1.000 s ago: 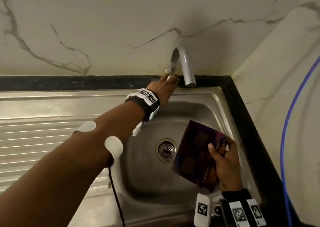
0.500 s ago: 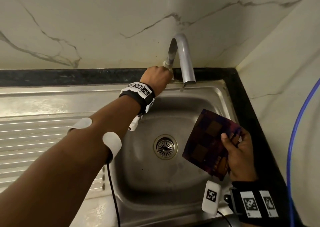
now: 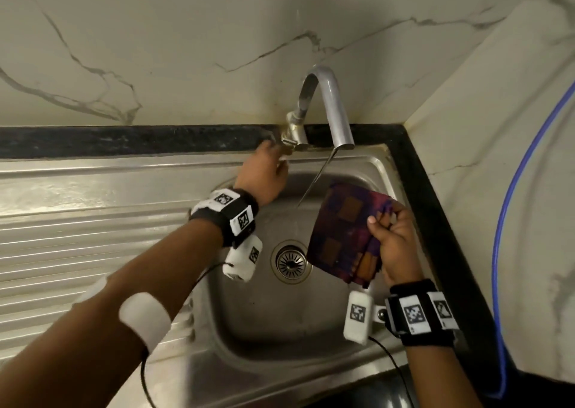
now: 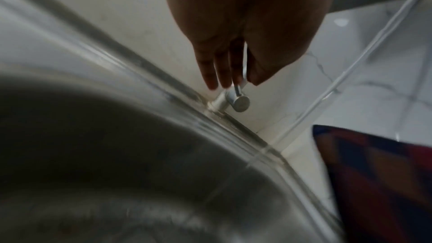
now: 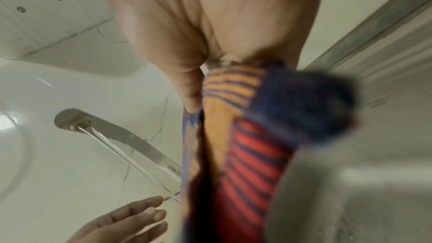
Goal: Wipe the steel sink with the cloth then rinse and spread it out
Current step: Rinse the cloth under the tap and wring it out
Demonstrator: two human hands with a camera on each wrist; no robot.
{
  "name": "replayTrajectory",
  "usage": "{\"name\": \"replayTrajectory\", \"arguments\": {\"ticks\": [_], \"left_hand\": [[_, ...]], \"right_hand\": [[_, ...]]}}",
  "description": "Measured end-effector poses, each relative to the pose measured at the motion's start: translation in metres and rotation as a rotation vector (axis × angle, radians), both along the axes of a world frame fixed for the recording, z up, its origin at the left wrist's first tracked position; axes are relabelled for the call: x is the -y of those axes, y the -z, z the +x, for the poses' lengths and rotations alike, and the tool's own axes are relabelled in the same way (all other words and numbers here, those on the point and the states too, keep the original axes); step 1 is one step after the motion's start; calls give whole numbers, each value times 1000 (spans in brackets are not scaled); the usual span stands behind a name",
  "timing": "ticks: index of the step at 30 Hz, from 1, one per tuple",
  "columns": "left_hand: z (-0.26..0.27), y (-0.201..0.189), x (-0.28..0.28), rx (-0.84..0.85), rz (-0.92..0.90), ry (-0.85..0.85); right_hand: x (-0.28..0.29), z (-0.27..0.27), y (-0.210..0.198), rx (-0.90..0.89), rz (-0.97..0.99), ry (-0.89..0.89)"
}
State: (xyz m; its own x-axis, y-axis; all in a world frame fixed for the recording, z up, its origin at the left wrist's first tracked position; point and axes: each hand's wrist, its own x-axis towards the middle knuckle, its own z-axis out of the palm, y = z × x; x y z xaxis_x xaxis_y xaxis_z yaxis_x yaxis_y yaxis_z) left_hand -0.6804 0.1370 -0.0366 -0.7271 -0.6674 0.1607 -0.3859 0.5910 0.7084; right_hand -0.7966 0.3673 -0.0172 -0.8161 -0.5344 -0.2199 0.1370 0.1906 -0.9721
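The steel sink (image 3: 280,323) lies below me with its drain (image 3: 291,263) in the middle. A thin stream of water (image 3: 314,180) runs from the tap spout (image 3: 342,144). My left hand (image 3: 273,165) is at the tap lever (image 4: 238,99), fingers straight, tips touching it. My right hand (image 3: 381,221) pinches a folded checked cloth (image 3: 345,233) of purple, red and orange. The cloth hangs over the basin just right of the stream. In the right wrist view the cloth (image 5: 245,145) hangs from thumb and fingers.
A ribbed steel drainboard (image 3: 77,236) stretches left of the basin. A black counter strip (image 3: 124,141) runs along the marble wall behind. A blue hose (image 3: 510,205) curves down the right-hand wall.
Water now runs from the spout. My left hand has loosened from its grip on the lever and dropped slightly. My right hand has carried the cloth up toward the stream.
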Motion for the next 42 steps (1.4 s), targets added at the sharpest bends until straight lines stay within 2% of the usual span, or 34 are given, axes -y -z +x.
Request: {"name": "replayTrajectory", "arguments": {"ticks": [5,7,9,11,18,23,28,33,38,42], "left_hand": [[5,15,-44,19,583,65],[1,17,-59,-90,868,82],[-2,18,-67,-199,1125,0],[-1,18,-69,-275,1245,-73],[5,17,-68,-380,1194,-237],[1,14,-62,-328,1053,-335],[-1,9,-57,-326,950,-369],[2,9,-59,-265,869,-346],[3,16,-59,-220,834,-382],[0,13,-64,-266,864,-352]], "right_hand": [[34,-3,0,98,-46,-70],[49,-4,2,175,-75,-96],[57,-5,5,230,-78,-115],[64,-8,6,262,-83,-139],[82,-16,12,55,41,-362],[84,-21,13,-40,100,-472],[85,-27,17,-1,146,-452],[83,-28,30,-64,277,-344],[85,-20,28,-143,259,-311],[90,-5,17,-132,196,-504]]}}
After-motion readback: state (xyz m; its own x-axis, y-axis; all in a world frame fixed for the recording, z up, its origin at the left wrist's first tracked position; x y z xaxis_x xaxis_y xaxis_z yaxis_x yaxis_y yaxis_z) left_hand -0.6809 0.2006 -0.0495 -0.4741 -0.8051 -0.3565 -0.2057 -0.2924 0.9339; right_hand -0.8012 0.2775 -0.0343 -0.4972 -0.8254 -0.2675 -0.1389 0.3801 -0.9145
